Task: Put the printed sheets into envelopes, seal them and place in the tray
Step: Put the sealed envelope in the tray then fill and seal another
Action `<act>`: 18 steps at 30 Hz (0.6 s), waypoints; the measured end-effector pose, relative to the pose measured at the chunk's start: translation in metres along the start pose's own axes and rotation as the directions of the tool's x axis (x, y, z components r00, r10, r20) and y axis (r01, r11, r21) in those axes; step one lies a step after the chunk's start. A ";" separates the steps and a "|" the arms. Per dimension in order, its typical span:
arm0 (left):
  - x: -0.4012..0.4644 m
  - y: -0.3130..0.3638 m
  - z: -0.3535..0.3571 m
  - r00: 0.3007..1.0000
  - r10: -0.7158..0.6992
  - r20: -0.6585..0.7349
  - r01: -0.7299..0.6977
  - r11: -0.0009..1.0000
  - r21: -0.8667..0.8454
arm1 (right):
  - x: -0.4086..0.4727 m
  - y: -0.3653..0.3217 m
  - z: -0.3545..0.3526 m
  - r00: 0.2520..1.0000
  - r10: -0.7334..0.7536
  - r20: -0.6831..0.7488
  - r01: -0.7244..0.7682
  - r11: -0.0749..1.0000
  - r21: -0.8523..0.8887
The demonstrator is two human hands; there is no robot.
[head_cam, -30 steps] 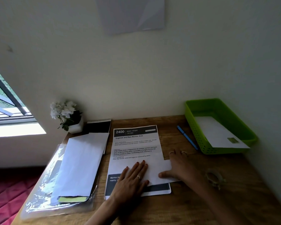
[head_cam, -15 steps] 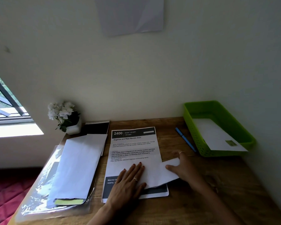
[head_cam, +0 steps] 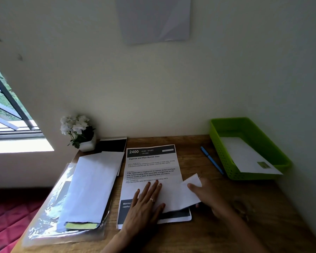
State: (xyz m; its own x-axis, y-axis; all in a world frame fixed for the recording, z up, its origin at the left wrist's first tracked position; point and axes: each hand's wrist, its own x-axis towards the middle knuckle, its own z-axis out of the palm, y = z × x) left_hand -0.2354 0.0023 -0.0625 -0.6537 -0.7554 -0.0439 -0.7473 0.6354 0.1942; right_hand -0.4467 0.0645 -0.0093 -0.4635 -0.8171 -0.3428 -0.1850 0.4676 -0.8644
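A printed sheet (head_cam: 150,167) with a black "2400" header lies flat in the middle of the wooden desk (head_cam: 217,232). On its lower half rests a folded white sheet (head_cam: 173,196). My left hand (head_cam: 144,207) presses flat on the folded sheet's left part, fingers straight. My right hand (head_cam: 206,194) pinches its right end and lifts that end off the desk. A stack of white envelopes (head_cam: 91,185) lies to the left on a clear plastic sleeve (head_cam: 49,216). The green tray (head_cam: 226,161) at the right holds one sealed envelope (head_cam: 248,157).
A blue pen (head_cam: 212,159) lies between the sheet and the tray. A tape roll (head_cam: 243,207) sits blurred right of my right arm. A small white flower pot (head_cam: 80,134) and a black notepad (head_cam: 111,145) stand at the back by the wall.
My right hand went from lying flat on the folded sheet to pinching its right end and raising it. My left hand stayed pressed in place.
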 end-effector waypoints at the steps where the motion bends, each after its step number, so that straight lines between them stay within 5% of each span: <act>1: 0.002 0.001 0.001 0.998 0.029 -0.063 -0.032 0.998 -0.049 | 0.000 0.001 0.001 1.000 -0.007 -0.020 0.008 1.000 0.022; 6: 0.002 -0.002 -0.015 0.992 -0.057 -0.115 0.020 0.956 -0.294 | 0.001 -0.004 -0.001 0.994 -0.029 -0.108 0.049 0.981 0.188; 12: 0.010 -0.035 -0.044 0.920 -0.303 -0.250 0.225 0.928 -0.296 | 0.001 -0.005 0.008 0.992 -0.003 -0.126 0.059 0.895 0.442; 18: 0.013 -0.072 -0.073 0.762 -0.646 -0.051 0.617 0.747 -0.247 | 0.004 -0.003 0.026 0.998 -0.033 -0.056 0.058 0.836 0.546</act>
State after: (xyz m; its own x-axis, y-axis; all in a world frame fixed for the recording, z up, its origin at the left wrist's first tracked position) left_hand -0.1817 -0.0648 -0.0052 -0.0090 -0.9940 -0.1092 -0.9324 -0.0311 0.3600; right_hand -0.4256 0.0514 -0.0174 -0.5048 -0.8121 -0.2928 0.2918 0.1587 -0.9432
